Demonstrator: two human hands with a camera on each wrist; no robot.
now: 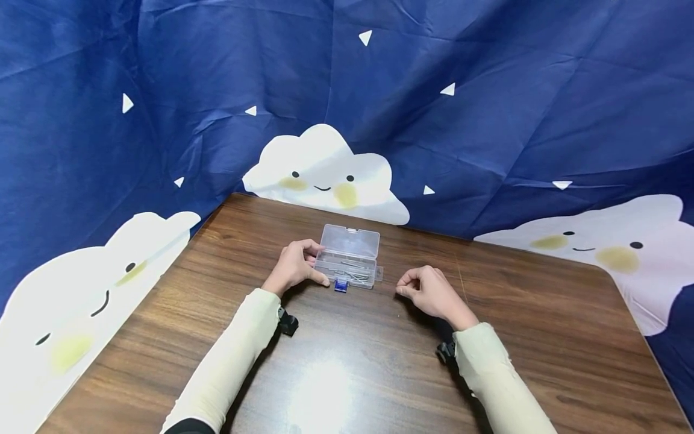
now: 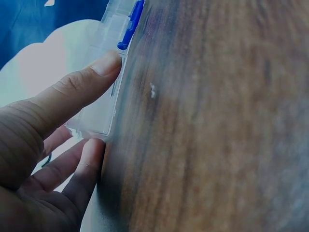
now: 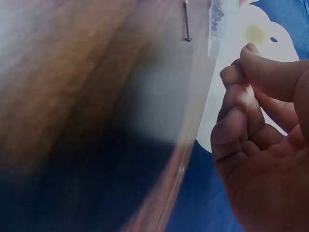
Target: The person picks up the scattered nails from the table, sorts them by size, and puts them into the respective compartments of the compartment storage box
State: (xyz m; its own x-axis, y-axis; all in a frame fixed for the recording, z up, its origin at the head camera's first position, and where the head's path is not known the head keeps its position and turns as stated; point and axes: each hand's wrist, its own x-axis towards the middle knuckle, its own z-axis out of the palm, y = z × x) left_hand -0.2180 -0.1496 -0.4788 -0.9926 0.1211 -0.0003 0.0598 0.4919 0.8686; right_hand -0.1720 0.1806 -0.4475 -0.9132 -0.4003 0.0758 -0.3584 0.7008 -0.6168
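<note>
A small clear plastic storage box (image 1: 347,271) stands on the table with its lid (image 1: 351,241) raised at the back. Several thin metal nails (image 1: 355,276) lie inside, mostly toward its right. At the front hangs a blue latch (image 1: 340,286). My left hand (image 1: 297,264) holds the box's left end, thumb along the front and fingers at the side and behind. To the right of the box, my right hand (image 1: 428,292) hovers with curled fingers, thumb tip against the index finger; I see nothing between them. A nail (image 3: 188,21) shows beside the box in the right wrist view.
The brown wooden table (image 1: 531,337) reaches back to a blue cloth (image 1: 488,120) printed with white clouds. A tiny white speck (image 2: 153,90) lies on the tabletop before the box. Each wrist wears a small black camera.
</note>
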